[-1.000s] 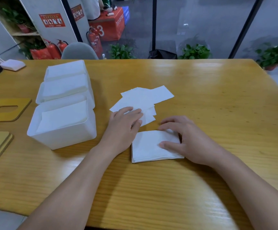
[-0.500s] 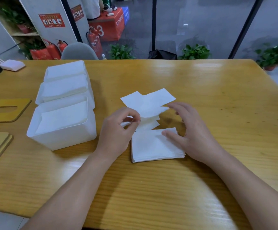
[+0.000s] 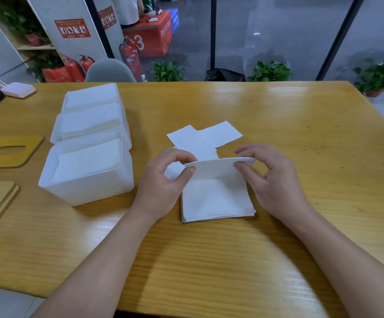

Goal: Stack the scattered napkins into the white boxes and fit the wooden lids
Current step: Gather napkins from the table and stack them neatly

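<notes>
The thin white paper napkin (image 3: pixel 218 167) hangs crosswise between left hand (image 3: pixel 163 187) and right hand (image 3: pixel 273 180), each pinching a top corner, directly above the squared white napkin pile (image 3: pixel 216 203).

White napkins (image 3: pixel 218 198); white boxes (image 3: pixel 87 182); yellow-brown lids (image 3: pixel 9 152).

A second ago both hands lay flat on the paper. Now the left hand (image 3: pixel 163 182) and right hand (image 3: pixel 271 180) pinch opposite ends of one napkin (image 3: pixel 216 168), lifted from the loose napkins (image 3: pixel 206 140) and held over the neat stack (image 3: pixel 217 200).
</notes>
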Demonstrator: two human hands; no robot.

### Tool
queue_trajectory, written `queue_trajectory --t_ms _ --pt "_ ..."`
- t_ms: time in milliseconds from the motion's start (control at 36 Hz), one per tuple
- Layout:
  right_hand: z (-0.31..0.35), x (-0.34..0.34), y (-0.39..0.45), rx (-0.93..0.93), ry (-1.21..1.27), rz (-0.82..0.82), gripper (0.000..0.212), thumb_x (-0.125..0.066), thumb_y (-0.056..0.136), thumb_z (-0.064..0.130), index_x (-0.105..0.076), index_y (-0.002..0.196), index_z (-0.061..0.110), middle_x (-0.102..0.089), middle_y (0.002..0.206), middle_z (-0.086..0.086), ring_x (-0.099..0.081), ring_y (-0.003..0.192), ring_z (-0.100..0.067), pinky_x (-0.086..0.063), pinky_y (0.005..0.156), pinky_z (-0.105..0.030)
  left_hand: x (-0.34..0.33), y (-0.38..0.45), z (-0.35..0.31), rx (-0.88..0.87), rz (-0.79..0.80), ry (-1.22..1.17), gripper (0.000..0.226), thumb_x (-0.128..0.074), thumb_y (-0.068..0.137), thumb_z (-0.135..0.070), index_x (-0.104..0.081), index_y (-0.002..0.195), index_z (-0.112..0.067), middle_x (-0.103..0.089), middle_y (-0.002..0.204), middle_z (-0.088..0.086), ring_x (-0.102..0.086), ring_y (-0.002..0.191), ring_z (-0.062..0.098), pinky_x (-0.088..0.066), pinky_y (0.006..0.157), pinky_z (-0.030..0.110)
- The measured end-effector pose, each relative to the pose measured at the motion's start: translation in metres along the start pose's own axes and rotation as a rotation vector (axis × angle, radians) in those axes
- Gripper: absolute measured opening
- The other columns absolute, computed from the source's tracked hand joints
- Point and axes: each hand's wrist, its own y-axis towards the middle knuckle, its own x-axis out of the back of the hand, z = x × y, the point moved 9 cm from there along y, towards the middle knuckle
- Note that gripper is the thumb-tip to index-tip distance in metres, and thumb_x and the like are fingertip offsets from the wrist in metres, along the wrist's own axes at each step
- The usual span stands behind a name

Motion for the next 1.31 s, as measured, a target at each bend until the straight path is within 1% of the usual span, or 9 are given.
queue_trajectory --t_ms 139,222,333,472,583,750,944,1139,1306 --pt "0.004 0.005 -0.002 -0.014 0.122 -0.041 0.009 -0.073 0.102 0.014 -0.080 0.104 0.020 -0.076 0.101 0.013 -0.068 0.099 -0.015 -0.049 0.087 -0.026 0.002 -0.001 -0.001 0.014 -0.034 -0.040 0.010 -0.074 0.102 -0.008 -0.079 0.100 -0.017 -0.076 0.100 -0.002 -0.068 0.098 0.025 -0.052 0.082 0.039" --pt "0.004 0.005 -0.002 -0.057 0.234 -0.019 0.011 -0.071 0.105 0.015 -0.079 0.101 0.022 -0.072 0.085 -0.001 -0.062 0.080 -0.019 -0.048 0.074 -0.029 0.006 -0.001 0.004 0.083 -0.057 -0.137 0.006 -0.074 0.103 -0.012 -0.079 0.099 -0.013 -0.076 0.091 0.002 -0.066 0.083 0.018 -0.051 0.071 0.033" --pt "-0.007 -0.003 -0.001 -0.176 0.347 0.062 0.017 -0.072 0.104 0.017 -0.075 0.116 0.027 -0.052 0.068 -0.009 -0.044 0.063 -0.024 -0.035 0.061 -0.033 0.006 -0.001 0.011 0.178 -0.029 -0.266 0.011 -0.071 0.104 -0.007 -0.079 0.108 -0.014 -0.060 0.079 0.027 -0.051 0.067 0.026 -0.046 0.058 0.034" --pt "-0.015 -0.013 -0.006 -0.238 0.197 0.246 0.028 -0.071 0.101 0.016 -0.067 0.124 0.032 -0.051 0.064 -0.004 -0.044 0.057 -0.017 -0.040 0.060 -0.030 0.000 -0.001 0.016 0.202 0.078 -0.156 0.021 -0.070 0.105 -0.009 -0.078 0.116 -0.024 -0.048 0.066 0.020 -0.045 0.062 0.040 -0.045 0.065 0.038" --pt "-0.020 -0.017 -0.009 -0.213 0.054 0.312 0.028 -0.071 0.099 0.015 -0.069 0.121 0.031 -0.050 0.062 0.005 -0.044 0.056 -0.012 -0.040 0.059 -0.029 -0.010 -0.006 0.020 0.205 0.193 0.030 0.024 -0.070 0.103 -0.014 -0.078 0.113 -0.034 -0.053 0.063 -0.002 -0.047 0.061 0.015 -0.044 0.065 0.028" --pt "-0.021 -0.021 -0.011 -0.201 -0.025 0.370 0.030 -0.074 0.097 0.018 -0.069 0.123 0.032 -0.061 0.065 0.007 -0.051 0.055 -0.007 -0.042 0.059 -0.024 -0.013 -0.009 0.023 0.208 0.225 0.157 0.024 -0.068 0.102 -0.016 -0.077 0.110 -0.037 -0.056 0.067 0.001 -0.054 0.064 0.029 -0.047 0.065 0.025" --pt "-0.022 -0.022 -0.010 -0.182 -0.048 0.352 0.030 -0.075 0.097 0.020 -0.070 0.123 0.033 -0.060 0.067 0.008 -0.052 0.057 -0.008 -0.044 0.061 -0.029 -0.011 -0.009 0.022 0.169 0.213 0.245 0.020 -0.070 0.100 -0.019 -0.077 0.107 -0.036 -0.054 0.064 -0.007 -0.050 0.059 0.011 -0.044 0.066 0.022" --pt "-0.021 -0.018 -0.009 -0.169 -0.071 0.318 0.027 -0.079 0.095 0.029 -0.069 0.119 0.036 -0.061 0.071 0.004 -0.054 0.060 -0.009 -0.048 0.064 -0.032 0.016 0.002 0.028 0.132 -0.012 0.363 0.017 -0.063 0.107 -0.023 -0.077 0.112 -0.031 -0.063 0.097 -0.017 -0.060 0.092 0.011 -0.048 0.081 0.024" --pt "-0.021 -0.015 -0.007 -0.176 -0.062 0.274 0.023 -0.079 0.096 0.034 -0.069 0.117 0.034 -0.058 0.068 0.007 -0.053 0.059 -0.009 -0.047 0.064 -0.030 0.018 0.002 0.049 0.203 -0.008 0.576 0.028 -0.062 0.105 -0.038 -0.069 0.132 -0.031 -0.054 0.128 -0.016 -0.042 0.126 0.012 -0.042 0.107 0.030"
